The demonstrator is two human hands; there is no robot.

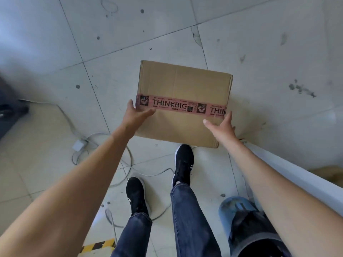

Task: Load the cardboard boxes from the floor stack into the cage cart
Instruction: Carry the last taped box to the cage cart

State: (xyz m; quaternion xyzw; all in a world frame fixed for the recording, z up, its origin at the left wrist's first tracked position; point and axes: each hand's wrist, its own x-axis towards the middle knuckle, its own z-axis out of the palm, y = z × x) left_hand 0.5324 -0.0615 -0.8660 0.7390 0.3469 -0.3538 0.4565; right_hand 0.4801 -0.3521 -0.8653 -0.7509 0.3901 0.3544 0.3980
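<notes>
Two hands reach for one box: your left hand (138, 113) and your right hand (222, 125) are both spread wide with straight fingers. One is at each side edge of the brown cardboard box (183, 84), with the thumbs over its top face. Neither hand is curled round anything, and this angle does not show whether the palms press the sides.

The box sits low over the pale tiled floor (55, 52), just beyond your feet. A pink tape strip printed THINKBIG (178, 105) runs from side to side across its top. The toe of your right black shoe (183, 162) is at the box's near edge, and your left black shoe (136, 195) stands further back.

Thin white cables (104, 135) loop over the tiles to your left, beside a small white adapter (78, 145). A yellow-and-black striped marking (98, 246) shows at the bottom edge. To your right a white bar (297, 173) slants across, with a blurred blue object (233, 204) near it.
</notes>
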